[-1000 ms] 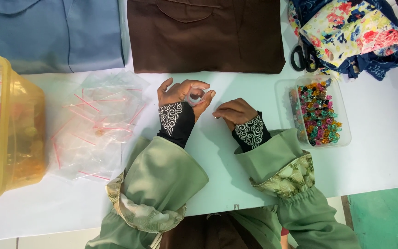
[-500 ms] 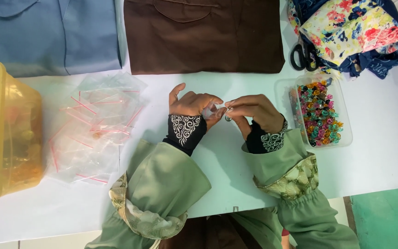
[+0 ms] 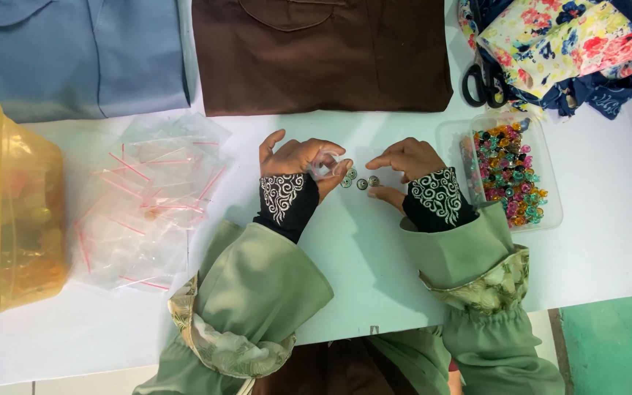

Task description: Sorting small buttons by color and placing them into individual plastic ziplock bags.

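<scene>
Centre of the frame, on the pale green surface: left hand half closed, thumb and fingers pinched on a small clear bag, bag mouth turned toward the right. Just right of it, right hand loosely curled and holding nothing visible, index finger stretched left over the top, thumb low beside it. Between the two hands, three small round buttons lying flat in a short row, just off the fingertips of both hands, not yet in the bag as far as can be made out.

Middle right: clear plastic tray filled with many-coloured buttons, close behind the right wrist. Middle left: loose heap of clear zip bags with red seal strips, well apart from the hands. Far left edge: yellow tub, contents blurred. Along the top: blue cloth, brown cloth, then black scissors tucked against floral fabric in the upper right.

Judged from the layout: bagging of a counted set, at the point with the set laid out and the bag held ready. Called for next: a fine fingertip pinch on each flat disc, or a slide toward the bag mouth, with the left hand spreading that mouth wide enough. Risks: thin discs hard to lift off a smooth surface, easy to flick aside, bag mouth prone to closing on itself.
</scene>
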